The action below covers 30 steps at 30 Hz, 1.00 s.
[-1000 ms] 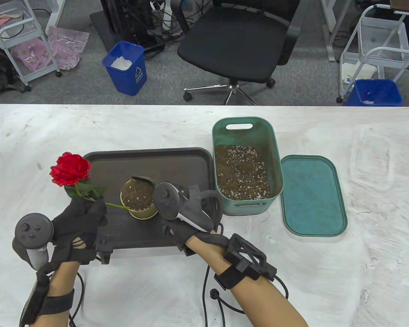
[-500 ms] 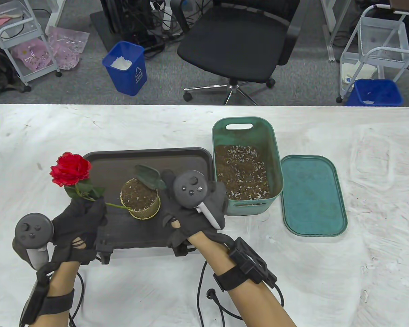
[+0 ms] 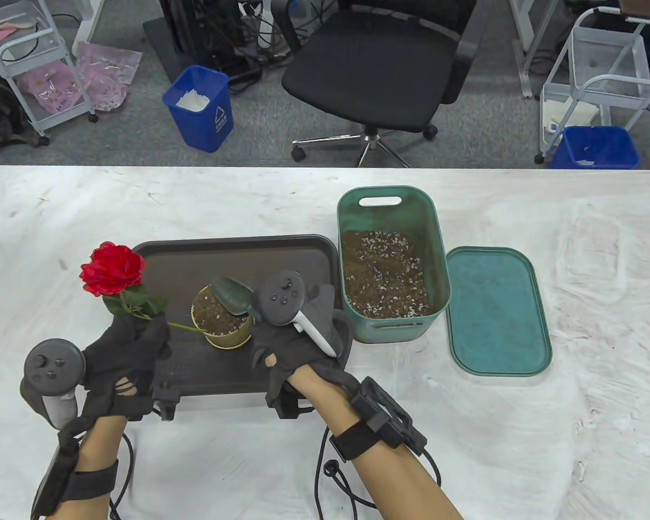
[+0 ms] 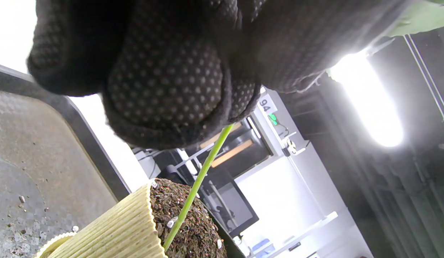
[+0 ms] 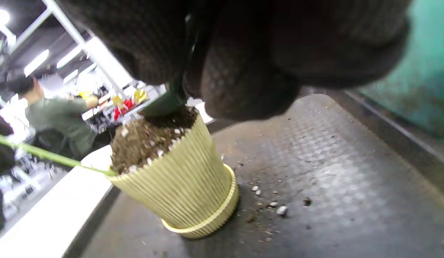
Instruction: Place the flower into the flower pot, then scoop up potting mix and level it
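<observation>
Flower pot (image 3: 220,320): pale yellow, round, vertically ribbed wall, set in a matching saucer; filled to the brim with dark potting mix (image 3: 216,314) flecked with white grains. It stands upright on the near half of the tray (image 3: 281,254), a dark rectangular piece with rounded corners and a fine pebbled surface; a few crumbs and white grains lie loose on it beside the pot.

Flower (image 3: 112,269): red, many-petalled bloom, green leaves below it, thin smooth green stem. The stem's lower end sits in the mix at the pot's left rim. Long axis tilted well off upright — the bloom points up and to the left, out past the tray's left edge.

Left hand (image 3: 127,352): black dotted glove, fingers closed around the stem below the leaves.

Scoop (image 3: 233,296): dark green, spoon-shaped, hollow side up, its blade resting on the mix at the pot's right side, handle running towards the right hand (image 3: 298,341), whose curled fingers grip it. This hand covers the tray's near right corner.

Bin (image 3: 439,260): teal, deep, rounded-rectangular, with a slot handle at the far end; holds more speckled mix; touches the tray's right edge. Its flat teal lid (image 3: 495,311) lies just beside it on the white, creased table cover (image 3: 574,227).

Beyond the table: black office chair (image 3: 379,65), two blue waste bins, white wire trolleys.
</observation>
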Tool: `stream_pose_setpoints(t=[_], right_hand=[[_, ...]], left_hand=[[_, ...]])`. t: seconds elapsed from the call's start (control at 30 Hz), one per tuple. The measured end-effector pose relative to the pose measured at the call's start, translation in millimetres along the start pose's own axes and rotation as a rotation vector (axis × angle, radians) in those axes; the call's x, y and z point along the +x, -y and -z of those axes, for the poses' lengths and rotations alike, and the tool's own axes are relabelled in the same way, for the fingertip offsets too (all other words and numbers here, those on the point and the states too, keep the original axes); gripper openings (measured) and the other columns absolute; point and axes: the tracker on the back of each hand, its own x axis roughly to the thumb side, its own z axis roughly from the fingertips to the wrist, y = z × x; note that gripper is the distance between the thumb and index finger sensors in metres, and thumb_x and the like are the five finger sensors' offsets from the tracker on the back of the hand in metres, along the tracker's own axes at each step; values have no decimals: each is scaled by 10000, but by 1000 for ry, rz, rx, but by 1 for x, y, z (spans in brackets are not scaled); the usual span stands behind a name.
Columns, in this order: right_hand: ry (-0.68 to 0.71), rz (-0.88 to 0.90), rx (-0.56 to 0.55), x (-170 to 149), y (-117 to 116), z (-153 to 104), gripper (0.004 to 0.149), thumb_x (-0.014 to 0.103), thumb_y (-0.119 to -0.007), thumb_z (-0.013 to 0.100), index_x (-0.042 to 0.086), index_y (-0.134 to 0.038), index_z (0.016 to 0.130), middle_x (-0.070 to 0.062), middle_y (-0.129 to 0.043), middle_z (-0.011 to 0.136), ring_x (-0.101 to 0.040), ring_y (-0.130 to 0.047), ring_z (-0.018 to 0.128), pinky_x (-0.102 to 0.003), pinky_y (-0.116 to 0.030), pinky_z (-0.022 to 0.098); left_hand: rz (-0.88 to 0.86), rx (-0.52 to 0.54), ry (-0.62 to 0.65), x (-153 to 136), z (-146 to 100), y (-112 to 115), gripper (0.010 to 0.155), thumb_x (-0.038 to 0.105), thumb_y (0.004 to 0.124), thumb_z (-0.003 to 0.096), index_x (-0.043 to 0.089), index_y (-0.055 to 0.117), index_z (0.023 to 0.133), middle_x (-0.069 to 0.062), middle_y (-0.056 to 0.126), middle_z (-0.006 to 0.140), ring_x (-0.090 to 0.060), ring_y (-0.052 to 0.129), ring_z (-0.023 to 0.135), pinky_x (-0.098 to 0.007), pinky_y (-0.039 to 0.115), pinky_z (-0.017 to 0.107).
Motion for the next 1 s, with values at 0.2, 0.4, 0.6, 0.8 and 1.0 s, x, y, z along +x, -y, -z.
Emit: stream_pose_setpoints(t=[0.2, 0.4, 0.6, 0.8, 1.0], right_hand=[[94, 117, -70, -2, 1, -7, 624, 289, -704, 442, 200, -514, 1030, -127, -882, 661, -226, -973, 274, -387, -898, 143], [93, 155, -111, -17, -32, -14, 625, 298, -682, 446, 233, -489, 1037, -117, -877, 642, -214, -968, 259, -379, -896, 129], [102, 124, -130, -19, -40, -16, 613, 295, -696, 439, 241, -531, 1027, -119, -887, 621, -217, -969, 246, -385, -895, 118], [228, -100, -229, 24, -21, -25, 565, 332, -712, 435, 267, -639, 991, -87, -924, 549, -184, -971, 193, -363, -893, 78], [209, -405, -231, 50, -24, -23, 548, 341, -717, 418, 280, -694, 963, -72, -943, 507, -172, -974, 165, -355, -896, 57]], left_hand=[[1, 2, 0, 0, 0, 0, 454, 453, 888, 389, 196, 886, 763, 36, 1035, 581, -151, 1130, 234, -348, 965, 281], [-5, 0, -6, 0, 0, 0, 454, 453, 888, 390, 195, 885, 764, 36, 1034, 582, -151, 1130, 233, -349, 965, 281], [-3, 1, -6, 0, 0, 0, 453, 453, 887, 390, 195, 885, 763, 35, 1034, 582, -151, 1129, 234, -348, 964, 281], [-7, 1, -9, 0, 0, 0, 454, 453, 887, 391, 197, 883, 765, 37, 1034, 582, -150, 1129, 235, -348, 965, 282], [-5, 2, -11, 0, 0, 0, 453, 454, 886, 390, 196, 885, 763, 35, 1034, 581, -150, 1129, 233, -348, 965, 282]])
